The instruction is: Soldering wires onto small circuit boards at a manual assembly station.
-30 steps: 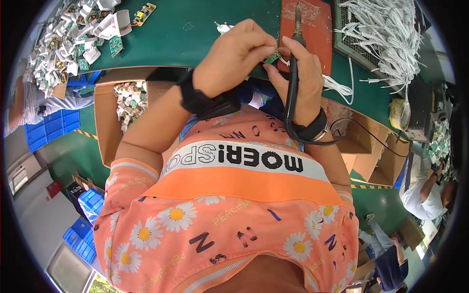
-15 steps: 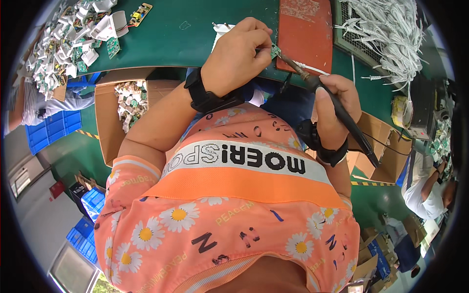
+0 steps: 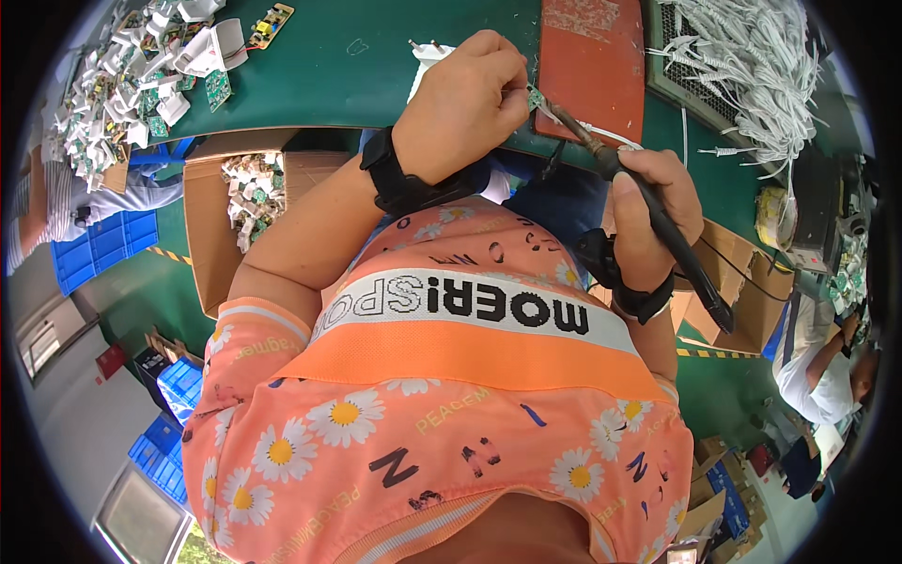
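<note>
Two hands worked at the near edge of the green worktop (image 3: 376, 66). Left hand (image 3: 465, 103) was curled tight, fingertips pinching a small green circuit board (image 3: 535, 97) just above the worktop edge, beside the lower left corner of a rust-red mat (image 3: 592, 56). Right hand (image 3: 653, 202) was clenched around the dark handle of a soldering iron (image 3: 658, 221), held slantwise, its metal tip meeting the small board at the left fingertips; the handle's rear end stuck out below the wrist. Both wrists wore black straps. A white plug housing (image 3: 423, 64) lay on the worktop partly behind the left hand. Far left of the worktop held a heap of white housings and green boards (image 3: 141, 75). A tangle of white cables (image 3: 752, 66) sat on a grid tray at upper right. Below the worktop edge on the left, an open cardboard box (image 3: 211, 216) held more white and green parts. Blue crates (image 3: 99, 249) stood lower left. Another person in a white top (image 3: 813, 376) sat at the right rim.
</note>
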Motion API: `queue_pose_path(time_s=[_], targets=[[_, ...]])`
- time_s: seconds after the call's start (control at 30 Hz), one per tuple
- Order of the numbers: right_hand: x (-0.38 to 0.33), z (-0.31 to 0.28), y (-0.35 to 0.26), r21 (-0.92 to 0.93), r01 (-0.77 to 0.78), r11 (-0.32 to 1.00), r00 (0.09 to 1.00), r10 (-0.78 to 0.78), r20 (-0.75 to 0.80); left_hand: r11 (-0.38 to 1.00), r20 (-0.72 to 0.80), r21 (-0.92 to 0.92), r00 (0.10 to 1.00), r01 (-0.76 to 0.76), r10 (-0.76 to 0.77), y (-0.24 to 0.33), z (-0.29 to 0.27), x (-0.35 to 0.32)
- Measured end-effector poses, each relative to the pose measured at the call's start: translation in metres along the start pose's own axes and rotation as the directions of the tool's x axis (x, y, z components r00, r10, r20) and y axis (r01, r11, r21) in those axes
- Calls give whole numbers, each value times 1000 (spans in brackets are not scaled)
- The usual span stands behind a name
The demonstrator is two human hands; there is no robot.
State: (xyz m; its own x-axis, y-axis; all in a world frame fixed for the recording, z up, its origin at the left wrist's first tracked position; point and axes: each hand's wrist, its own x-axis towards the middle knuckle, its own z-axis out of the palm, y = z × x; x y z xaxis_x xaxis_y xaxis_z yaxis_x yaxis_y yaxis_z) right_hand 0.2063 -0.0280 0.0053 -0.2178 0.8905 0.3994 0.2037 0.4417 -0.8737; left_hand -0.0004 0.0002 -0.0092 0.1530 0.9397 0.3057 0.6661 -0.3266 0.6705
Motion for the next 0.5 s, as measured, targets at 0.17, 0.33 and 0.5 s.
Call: queue_pose_path(time_s=[0.17,0.33,0.5], targets=[[0,3,3,-30,26,999,999,-25,20,998,-69,-57,997,-19,15,-1,0,1],[4,5,4,-10,98,995,995,-98,17,998,12,-46,999,-36,36,-2,-2,0],[5,2,1,-37,74,997,995,-71,71,999,20,-14,999,-29,29,1,-1,0]])
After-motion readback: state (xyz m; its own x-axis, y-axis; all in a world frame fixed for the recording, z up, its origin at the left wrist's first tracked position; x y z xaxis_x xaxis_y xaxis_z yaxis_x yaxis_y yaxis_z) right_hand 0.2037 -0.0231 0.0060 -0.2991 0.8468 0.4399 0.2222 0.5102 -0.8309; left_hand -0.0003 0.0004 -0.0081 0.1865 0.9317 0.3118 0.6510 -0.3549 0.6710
